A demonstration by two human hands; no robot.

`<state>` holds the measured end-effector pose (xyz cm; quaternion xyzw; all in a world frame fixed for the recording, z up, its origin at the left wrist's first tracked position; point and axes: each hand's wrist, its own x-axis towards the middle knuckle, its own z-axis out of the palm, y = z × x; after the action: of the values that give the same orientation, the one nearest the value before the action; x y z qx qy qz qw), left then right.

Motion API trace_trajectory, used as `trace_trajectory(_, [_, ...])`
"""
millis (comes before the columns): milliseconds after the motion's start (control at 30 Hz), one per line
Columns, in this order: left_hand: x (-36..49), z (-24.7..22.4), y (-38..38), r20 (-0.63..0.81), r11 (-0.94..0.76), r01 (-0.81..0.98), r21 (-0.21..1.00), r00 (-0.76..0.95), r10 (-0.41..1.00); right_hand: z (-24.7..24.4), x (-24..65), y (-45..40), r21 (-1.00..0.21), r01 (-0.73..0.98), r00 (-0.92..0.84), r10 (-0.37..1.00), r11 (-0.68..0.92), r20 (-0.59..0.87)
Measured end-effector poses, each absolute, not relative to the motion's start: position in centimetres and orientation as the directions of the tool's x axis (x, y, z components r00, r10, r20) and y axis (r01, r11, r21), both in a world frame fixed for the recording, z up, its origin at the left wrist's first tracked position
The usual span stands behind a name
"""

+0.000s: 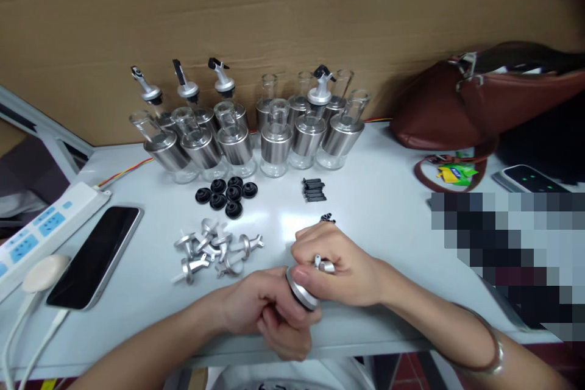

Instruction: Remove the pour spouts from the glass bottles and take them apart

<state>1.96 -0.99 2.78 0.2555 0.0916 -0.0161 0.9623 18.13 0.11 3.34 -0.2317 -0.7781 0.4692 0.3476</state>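
Over the front edge of the bench (381, 195), your left hand (269, 304) and right hand (340, 268) meet, both closed around one silver spout (302, 289) with a black underside. Beyond, loose metal spouts (223, 245), black stoppers (233, 193) and black pins (314, 190) look unfitted. Toward the back edge, four capped bottles (307, 146) seem done; eight open bottles (275, 145) remain. Your fingers hide much of the held spout; small black pieces (327, 217) are partly covered; the container (338, 372) below is cut off.

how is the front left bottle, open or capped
Open: the bottle has nothing fitted in its bare neck.
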Motion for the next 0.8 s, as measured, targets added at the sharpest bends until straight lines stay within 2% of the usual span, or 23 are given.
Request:
trace_trajectory(67, [1.9, 3.01, -0.85, -0.168, 0.863, 0.084, 0.498, 0.986, 0.001, 3.44, 18.2, 0.16, -0.918, 0.009, -0.675, 0.68, 0.398, 0.288])
trace_trajectory(133, [1.84, 3.33, -0.72, -0.186, 0.842, 0.03, 0.538, 0.979, 0.084, 3.59, 18.27, 0.15, -0.928, 0.006, -0.657, 0.701, 0.373, 0.277])
trace_trajectory(200, [1.79, 3.6, -0.63, -0.205, 0.814, -0.027, 0.581, 0.962, 0.178, 3.7, 18.32, 0.13, -0.92, 0.022, -0.611, 0.733, 0.392, 0.298])
trace_trajectory(267, [1.75, 3.71, -0.6, -0.214, 0.803, -0.037, 0.594, 0.956, 0.203, 3.7, 18.36, 0.15, -0.899, 0.037, -0.582, 0.741, 0.437, 0.336])
trace_trajectory(367, [1.66, 3.54, -0.58, -0.244, 0.785, -0.009, 0.62, 0.948, 0.203, 3.47, 18.4, 0.29, -0.879, 0.05, -0.602, 0.716, 0.474, 0.352])
trace_trajectory(600, [1.4, 3.6, -0.54, -0.354, 0.607, 0.078, 0.791, 0.868, 0.35, 3.14, 18.29, 0.46, -0.9, 0.085, -0.596, 0.746, 0.427, 0.298])
trace_trajectory(800, [1.35, 3.67, -1.11, -0.527, 0.518, 0.246, 0.819, 0.679, 0.511, 3.09, 18.26, 0.32, -0.896, 0.153, -0.559, 0.784, 0.417, 0.27])
